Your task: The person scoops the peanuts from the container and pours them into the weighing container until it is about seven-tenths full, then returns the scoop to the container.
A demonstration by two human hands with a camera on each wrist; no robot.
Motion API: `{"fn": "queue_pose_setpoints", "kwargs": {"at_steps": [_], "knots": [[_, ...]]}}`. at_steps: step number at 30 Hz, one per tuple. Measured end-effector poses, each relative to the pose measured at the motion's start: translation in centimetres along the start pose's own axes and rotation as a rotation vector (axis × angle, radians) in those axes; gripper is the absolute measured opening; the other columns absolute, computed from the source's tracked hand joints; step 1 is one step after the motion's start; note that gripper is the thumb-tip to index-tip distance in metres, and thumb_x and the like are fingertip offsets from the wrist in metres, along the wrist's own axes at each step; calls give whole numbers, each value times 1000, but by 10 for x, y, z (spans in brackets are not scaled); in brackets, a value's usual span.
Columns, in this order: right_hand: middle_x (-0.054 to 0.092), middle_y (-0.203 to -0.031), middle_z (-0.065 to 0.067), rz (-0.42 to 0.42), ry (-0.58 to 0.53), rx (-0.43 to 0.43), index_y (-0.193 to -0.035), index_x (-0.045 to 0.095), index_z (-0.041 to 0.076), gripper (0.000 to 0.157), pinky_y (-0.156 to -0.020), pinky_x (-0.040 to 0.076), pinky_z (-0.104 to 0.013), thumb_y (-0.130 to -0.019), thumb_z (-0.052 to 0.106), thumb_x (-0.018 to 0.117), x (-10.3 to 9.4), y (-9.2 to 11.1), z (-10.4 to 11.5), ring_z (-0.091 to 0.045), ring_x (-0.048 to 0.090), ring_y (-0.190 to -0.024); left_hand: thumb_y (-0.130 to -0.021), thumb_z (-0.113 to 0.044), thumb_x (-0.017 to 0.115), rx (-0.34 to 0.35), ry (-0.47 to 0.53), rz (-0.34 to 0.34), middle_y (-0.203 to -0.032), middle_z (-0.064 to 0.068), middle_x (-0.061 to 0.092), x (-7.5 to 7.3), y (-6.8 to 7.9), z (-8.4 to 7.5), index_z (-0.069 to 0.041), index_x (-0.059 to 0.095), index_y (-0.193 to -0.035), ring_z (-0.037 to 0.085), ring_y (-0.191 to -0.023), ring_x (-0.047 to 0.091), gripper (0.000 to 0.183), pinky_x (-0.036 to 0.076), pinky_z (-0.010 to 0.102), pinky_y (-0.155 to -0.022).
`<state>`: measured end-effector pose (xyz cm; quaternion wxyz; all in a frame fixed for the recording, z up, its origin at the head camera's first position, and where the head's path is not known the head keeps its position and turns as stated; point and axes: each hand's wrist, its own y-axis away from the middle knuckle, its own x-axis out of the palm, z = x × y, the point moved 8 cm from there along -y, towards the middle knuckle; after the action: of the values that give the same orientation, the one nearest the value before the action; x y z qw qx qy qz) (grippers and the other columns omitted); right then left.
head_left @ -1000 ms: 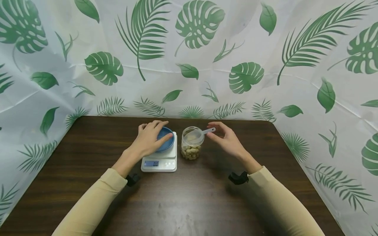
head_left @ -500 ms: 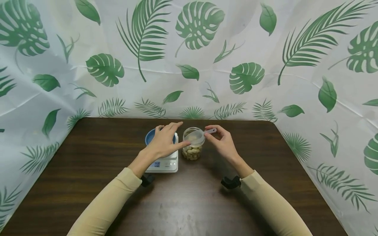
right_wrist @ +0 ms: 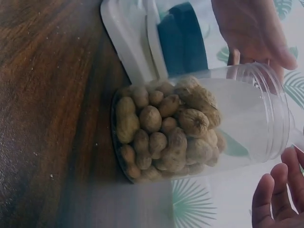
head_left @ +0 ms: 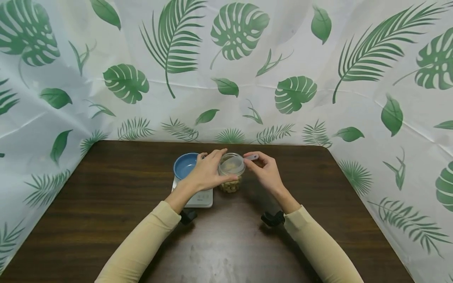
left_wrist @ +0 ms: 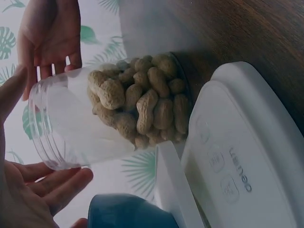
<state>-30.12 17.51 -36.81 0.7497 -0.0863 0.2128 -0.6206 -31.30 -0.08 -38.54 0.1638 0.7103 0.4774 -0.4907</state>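
Note:
A clear jar (head_left: 231,184) of unshelled peanuts (right_wrist: 161,137) stands on the table, without a lid. A translucent plastic scoop (head_left: 252,157) has its bowl at the jar's mouth and its handle pointing right. My right hand (head_left: 263,171) pinches that handle between thumb and fingers. My left hand (head_left: 209,173) reaches round the jar's left side, thumb in front and fingers behind, right at the threaded neck; the fingers are fairly straight. Left of the jar is a white kitchen scale (left_wrist: 232,156) bearing a blue bowl (head_left: 184,167). The left hand and wrist hide the scale's display.
The dark wooden table (head_left: 106,196) ends close behind the jar and scale. A white sheet with green leaves (head_left: 226,110) hangs behind it and at both sides. Black wrist-camera mounts sit under both wrists.
My left hand has moved right, from over the blue bowl to the jar's neck, uncovering the bowl. My right hand has moved slightly left along the scoop's handle and now pinches it.

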Motion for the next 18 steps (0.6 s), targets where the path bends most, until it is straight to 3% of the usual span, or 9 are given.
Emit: {"fn": "queue_pose_setpoints", "kwargs": {"at_steps": [6,12,18], "knots": [[71,-105,-18,34,46,25,-117,71,-9,21,-74,57,-33,-99,0,67,-2,-5,-3,-16,67,-82,-83,-65,76,-10,-6,21,-149,13,51,3,-5,-2,-4,38,-156,25,-133,51,102,25,62,-112],[72,-106,-12,109,145,38,-119,74,1,22,-74,57,-49,-99,10,70,-6,-11,-26,-20,70,-83,-81,-62,80,-46,9,41,-153,14,49,6,-4,6,-2,36,-157,27,-137,49,106,25,61,-112],[72,-107,-6,147,253,23,-116,75,9,20,-72,57,-47,-100,20,71,-8,-16,-18,-21,70,-84,-80,-60,82,-36,7,47,-147,12,55,7,-8,8,-3,43,-153,26,-131,55,100,23,61,-113]]}}
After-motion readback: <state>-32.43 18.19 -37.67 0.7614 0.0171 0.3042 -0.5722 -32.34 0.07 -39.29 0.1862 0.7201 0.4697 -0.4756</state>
